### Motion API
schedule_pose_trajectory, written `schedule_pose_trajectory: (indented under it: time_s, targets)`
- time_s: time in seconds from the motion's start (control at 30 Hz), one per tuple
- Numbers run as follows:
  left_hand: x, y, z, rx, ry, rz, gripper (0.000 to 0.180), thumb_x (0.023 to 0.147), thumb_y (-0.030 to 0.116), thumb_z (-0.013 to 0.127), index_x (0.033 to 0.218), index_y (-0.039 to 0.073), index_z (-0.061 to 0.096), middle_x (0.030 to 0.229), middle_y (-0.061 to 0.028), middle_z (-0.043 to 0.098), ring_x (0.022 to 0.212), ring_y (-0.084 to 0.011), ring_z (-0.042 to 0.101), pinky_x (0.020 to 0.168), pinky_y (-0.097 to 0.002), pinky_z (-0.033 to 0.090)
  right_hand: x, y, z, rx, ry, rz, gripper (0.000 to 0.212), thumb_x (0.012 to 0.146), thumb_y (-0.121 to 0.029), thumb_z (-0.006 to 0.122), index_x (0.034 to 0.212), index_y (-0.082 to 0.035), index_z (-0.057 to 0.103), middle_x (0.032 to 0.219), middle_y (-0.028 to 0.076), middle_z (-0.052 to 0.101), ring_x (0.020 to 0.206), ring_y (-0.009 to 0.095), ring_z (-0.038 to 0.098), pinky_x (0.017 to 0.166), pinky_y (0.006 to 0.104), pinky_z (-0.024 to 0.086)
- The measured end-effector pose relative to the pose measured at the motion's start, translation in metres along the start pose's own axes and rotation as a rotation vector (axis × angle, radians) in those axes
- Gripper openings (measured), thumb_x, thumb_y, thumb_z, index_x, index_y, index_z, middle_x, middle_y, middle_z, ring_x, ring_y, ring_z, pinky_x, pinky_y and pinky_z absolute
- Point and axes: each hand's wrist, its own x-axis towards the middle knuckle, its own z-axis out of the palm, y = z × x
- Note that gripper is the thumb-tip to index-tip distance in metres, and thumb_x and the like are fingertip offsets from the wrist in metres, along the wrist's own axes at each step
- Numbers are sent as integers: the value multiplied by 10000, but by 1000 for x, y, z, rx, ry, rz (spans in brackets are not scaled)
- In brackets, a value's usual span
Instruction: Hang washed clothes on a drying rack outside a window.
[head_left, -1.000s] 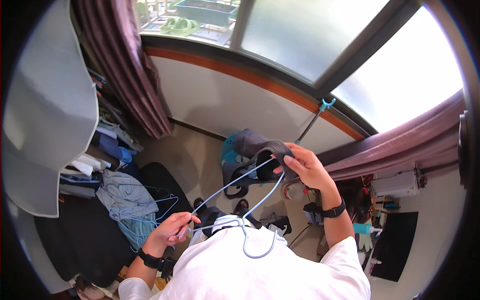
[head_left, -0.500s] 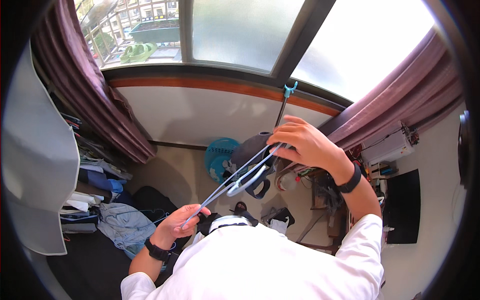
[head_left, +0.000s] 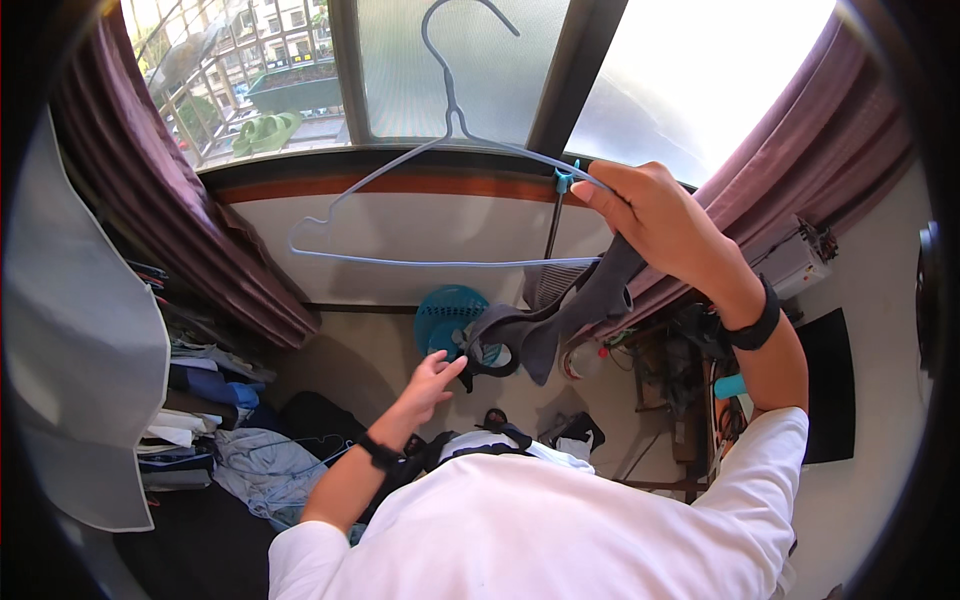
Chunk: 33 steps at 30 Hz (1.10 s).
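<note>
My right hand (head_left: 655,215) is closed around one end of a light blue clothes hanger (head_left: 448,263), held up before the window with its hook at the top. A dark grey garment (head_left: 548,335) hangs down beneath the same hand; its upper part is hidden, so I cannot tell how it is held. Lower and to the left, my left hand (head_left: 430,388) is open, fingers stretched toward the garment's dangling end, with nothing in it. Partly behind the garment, a teal laundry basket (head_left: 440,300) stands on the floor with some cloth inside.
A pole with a teal forked tip (head_left: 567,178) leans at the window sill. Purple curtains (head_left: 190,190) frame the window. Rumpled light blue clothing (head_left: 262,470) lies at left near stacked clothes. A cluttered desk and a black screen (head_left: 830,390) stand at right.
The hanger has been raised and turned to face me broadly. My left hand has let go of it and moved right. My right hand has shifted right and up, the grey garment now below it.
</note>
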Motion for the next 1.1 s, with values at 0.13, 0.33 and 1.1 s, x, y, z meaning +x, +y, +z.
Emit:
schedule_pose_trajectory:
  time_s: [0.13, 0.33, 1.1]
  targets:
    - [35, 5, 27, -150, -167, -39, 454, 838, 357, 651, 1152, 77, 481, 1091, -51, 546, 972, -177, 542, 833, -371, 437, -10, -6, -12, 91, 41, 92, 233, 940, -230, 508, 841, -21, 482, 492, 139, 389, 416, 283, 371, 435, 344, 313]
    - [31, 55, 0, -698, -319, 67, 100, 859, 189, 580, 820, 116, 523, 649, -7, 525, 639, -152, 518, 680, -315, 458, -54, 27, -18, -62, 148, 96, 132, 916, -140, 538, 931, -21, 484, 575, 158, 455, 464, 292, 418, 454, 339, 334]
    - [-145, 258, 14, 1386, 744, 1714, 362, 767, 254, 683, 1085, 105, 595, 839, -30, 554, 831, -225, 513, 725, -345, 379, -78, 38, 12, 63, 579, 146, 103, 867, -72, 595, 921, 11, 569, 704, 148, 561, 528, 254, 513, 497, 292, 421]
